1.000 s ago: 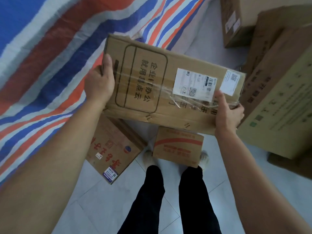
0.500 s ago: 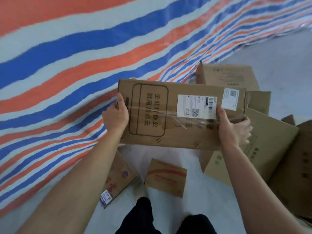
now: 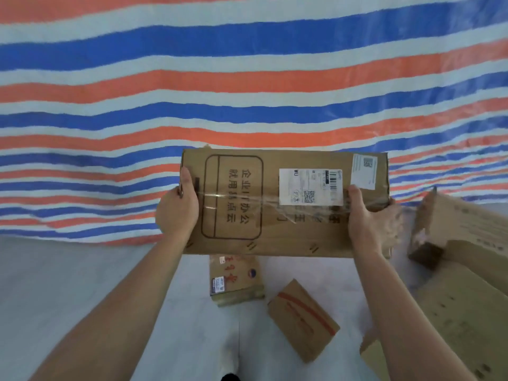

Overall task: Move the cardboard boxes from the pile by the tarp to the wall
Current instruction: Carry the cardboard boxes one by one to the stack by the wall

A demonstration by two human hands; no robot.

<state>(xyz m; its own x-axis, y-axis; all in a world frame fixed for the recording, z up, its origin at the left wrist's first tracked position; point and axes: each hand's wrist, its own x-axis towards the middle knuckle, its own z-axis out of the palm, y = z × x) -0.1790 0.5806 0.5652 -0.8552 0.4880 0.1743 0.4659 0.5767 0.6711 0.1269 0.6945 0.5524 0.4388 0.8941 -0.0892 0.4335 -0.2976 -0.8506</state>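
Note:
I hold a long brown cardboard box [image 3: 275,229] level in front of me, above the floor. It has black printed characters, clear tape and two white shipping labels on top. My left hand [image 3: 177,209] grips its left end with the thumb on top. My right hand [image 3: 371,218] grips its right end, thumb on the taped top. Behind the box hangs the red, white and blue striped tarp [image 3: 247,78].
On the grey tiled floor [image 3: 68,284] below lie a small box with red characters [image 3: 236,281] and a small box with a red stripe [image 3: 303,320]. Large flattened and opened cardboard boxes [image 3: 461,284] are piled at the right.
My view has swung left and up, so the tarp now fills the background and the pile sits further right. The box stays in both hands, now level.

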